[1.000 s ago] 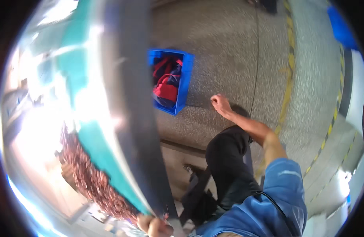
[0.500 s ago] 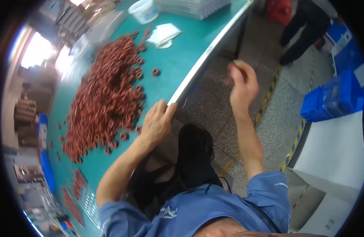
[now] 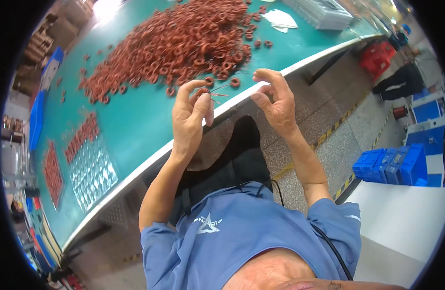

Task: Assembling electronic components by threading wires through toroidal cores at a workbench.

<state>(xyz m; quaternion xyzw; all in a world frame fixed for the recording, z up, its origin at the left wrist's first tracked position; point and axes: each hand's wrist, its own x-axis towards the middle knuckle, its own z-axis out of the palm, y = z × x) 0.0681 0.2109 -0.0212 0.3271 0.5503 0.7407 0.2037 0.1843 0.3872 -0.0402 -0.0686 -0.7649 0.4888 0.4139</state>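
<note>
My left hand (image 3: 187, 121) pinches a small red-brown ring coil (image 3: 203, 91) between thumb and fingers, just above the near edge of the table. Thin wire ends stick out from this coil toward the right. My right hand (image 3: 279, 104) hovers a little to the right of it, thumb and fingers apart and curved, with nothing visible between them. Beyond both hands spreads a big heap of similar ring coils (image 3: 183, 41) on the green table (image 3: 130, 121). One loose coil (image 3: 235, 82) lies near the edge between my hands.
Left on the table, a clear moulded tray (image 3: 92, 166) is partly filled with coils, beside another filled strip (image 3: 53, 171). White paper pieces (image 3: 280, 19) and stacked clear trays (image 3: 321, 12) are at the back. Blue bins (image 3: 391, 164) stand right; a person (image 3: 401, 79) is farther off.
My left hand has lifted off the table edge and now shows a coil in its fingers. My right hand has come nearer to it, its fingers spreading. The view has turned toward the table.
</note>
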